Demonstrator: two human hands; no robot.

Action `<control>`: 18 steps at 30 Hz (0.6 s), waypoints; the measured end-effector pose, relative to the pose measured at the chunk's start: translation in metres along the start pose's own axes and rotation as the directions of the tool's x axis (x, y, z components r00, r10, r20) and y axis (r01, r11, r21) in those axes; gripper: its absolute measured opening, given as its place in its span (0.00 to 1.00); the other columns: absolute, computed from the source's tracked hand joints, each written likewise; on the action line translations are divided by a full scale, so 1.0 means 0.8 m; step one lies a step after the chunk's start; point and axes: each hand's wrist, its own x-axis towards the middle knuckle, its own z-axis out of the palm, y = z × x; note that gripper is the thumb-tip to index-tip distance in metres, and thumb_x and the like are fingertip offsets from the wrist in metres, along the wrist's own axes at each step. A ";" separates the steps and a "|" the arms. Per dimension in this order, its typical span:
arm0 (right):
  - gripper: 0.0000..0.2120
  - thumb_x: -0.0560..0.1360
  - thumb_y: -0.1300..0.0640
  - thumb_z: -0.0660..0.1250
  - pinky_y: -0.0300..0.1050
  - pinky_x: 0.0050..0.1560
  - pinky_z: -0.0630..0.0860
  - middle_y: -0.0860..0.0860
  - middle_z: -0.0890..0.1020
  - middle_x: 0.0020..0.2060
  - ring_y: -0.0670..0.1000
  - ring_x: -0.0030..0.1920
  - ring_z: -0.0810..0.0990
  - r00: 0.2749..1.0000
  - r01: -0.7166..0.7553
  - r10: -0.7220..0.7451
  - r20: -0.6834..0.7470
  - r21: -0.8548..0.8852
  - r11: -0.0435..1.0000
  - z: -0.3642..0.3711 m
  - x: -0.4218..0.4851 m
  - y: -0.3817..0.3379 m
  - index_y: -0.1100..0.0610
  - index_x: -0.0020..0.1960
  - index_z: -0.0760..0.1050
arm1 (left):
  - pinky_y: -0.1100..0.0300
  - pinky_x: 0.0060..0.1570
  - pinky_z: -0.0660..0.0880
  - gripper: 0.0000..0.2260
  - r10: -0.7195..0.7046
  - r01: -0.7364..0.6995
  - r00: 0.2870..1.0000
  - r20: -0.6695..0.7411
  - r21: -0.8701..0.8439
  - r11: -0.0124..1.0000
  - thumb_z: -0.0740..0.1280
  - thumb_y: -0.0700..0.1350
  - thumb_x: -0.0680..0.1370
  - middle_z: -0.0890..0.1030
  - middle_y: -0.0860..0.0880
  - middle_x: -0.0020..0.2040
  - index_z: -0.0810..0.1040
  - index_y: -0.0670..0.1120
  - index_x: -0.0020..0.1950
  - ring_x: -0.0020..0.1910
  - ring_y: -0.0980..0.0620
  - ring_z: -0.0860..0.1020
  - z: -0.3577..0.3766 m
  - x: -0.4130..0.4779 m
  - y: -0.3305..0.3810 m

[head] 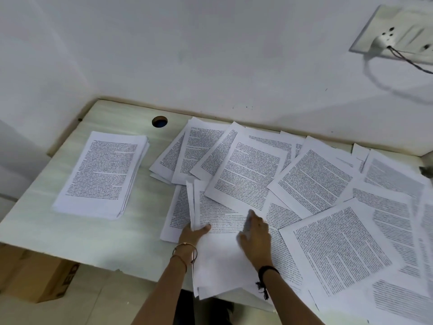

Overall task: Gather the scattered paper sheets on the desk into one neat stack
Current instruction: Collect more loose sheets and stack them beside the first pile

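Note:
Many printed paper sheets (314, 184) lie scattered and overlapping over the middle and right of the pale desk (93, 233). A neat stack of sheets (103, 172) sits apart at the left. My left hand (192, 234) grips the left edge of a small bundle of sheets (218, 254) that overhangs the desk's front edge, thumb on top. My right hand (255, 233) is blurred, and lies with its fingers stretched over the sheets just right of that bundle.
The desk stands against a white wall, with a round cable hole (159, 121) near its back edge. A socket plate with a hanging cable (396, 36) is on the wall at upper right. A cardboard box (35, 275) stands on the floor below the desk's left front.

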 end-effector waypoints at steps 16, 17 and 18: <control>0.39 0.73 0.42 0.68 0.61 0.60 0.69 0.64 0.66 0.69 0.63 0.67 0.65 0.824 -0.465 0.529 -0.203 0.292 0.836 -0.022 0.095 -0.037 0.63 0.73 0.58 | 0.47 0.61 0.73 0.21 -0.077 0.096 0.883 -0.463 0.017 0.995 0.65 0.44 0.69 0.79 0.35 0.58 0.75 0.40 0.61 0.56 0.35 0.77 -0.138 0.015 0.041; 0.39 0.72 0.43 0.69 0.61 0.60 0.68 0.63 0.66 0.68 0.62 0.67 0.65 0.809 -0.477 0.552 -0.203 0.321 0.818 -0.023 0.104 -0.039 0.62 0.73 0.58 | 0.44 0.61 0.73 0.22 -0.105 0.091 0.868 -0.486 -0.052 0.994 0.64 0.44 0.68 0.79 0.35 0.58 0.76 0.40 0.61 0.56 0.35 0.77 -0.149 0.024 0.038; 0.39 0.71 0.44 0.71 0.62 0.60 0.68 0.62 0.67 0.67 0.62 0.67 0.65 0.789 -0.499 0.583 -0.196 0.349 0.793 -0.023 0.114 -0.043 0.61 0.72 0.59 | 0.43 0.61 0.73 0.21 -0.133 0.098 0.852 -0.506 -0.097 0.991 0.65 0.44 0.68 0.79 0.35 0.57 0.76 0.40 0.60 0.56 0.35 0.77 -0.159 0.032 0.040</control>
